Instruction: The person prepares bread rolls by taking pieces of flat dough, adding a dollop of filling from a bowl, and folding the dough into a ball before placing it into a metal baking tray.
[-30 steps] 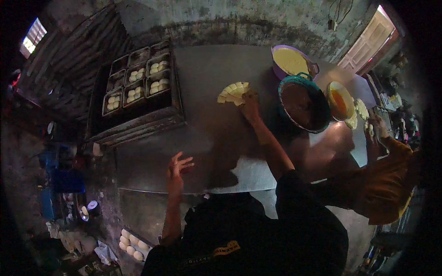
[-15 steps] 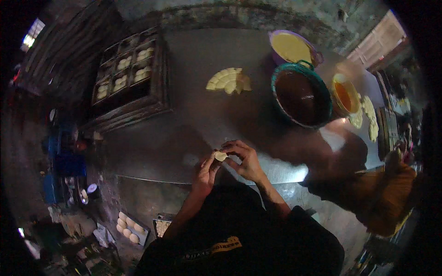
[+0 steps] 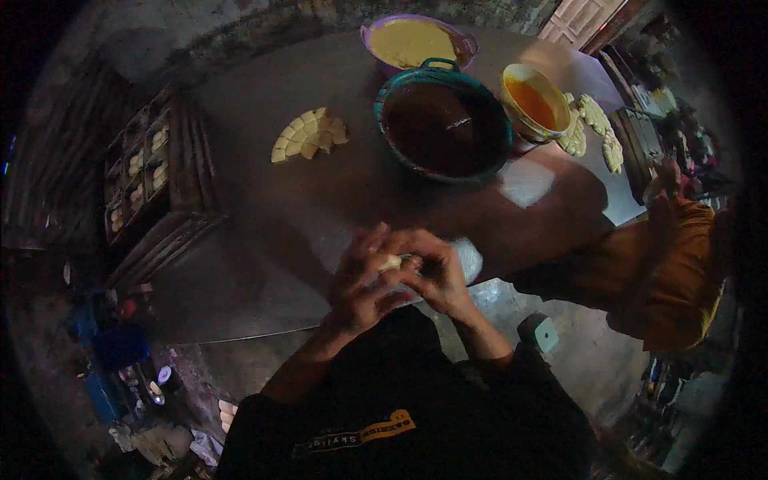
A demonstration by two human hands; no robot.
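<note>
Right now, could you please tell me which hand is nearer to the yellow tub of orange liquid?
Right: in the picture, the right hand is below and left of the yellow tub; the left hand is also below, but farther left.

dim light, glare on tabletop
</note>
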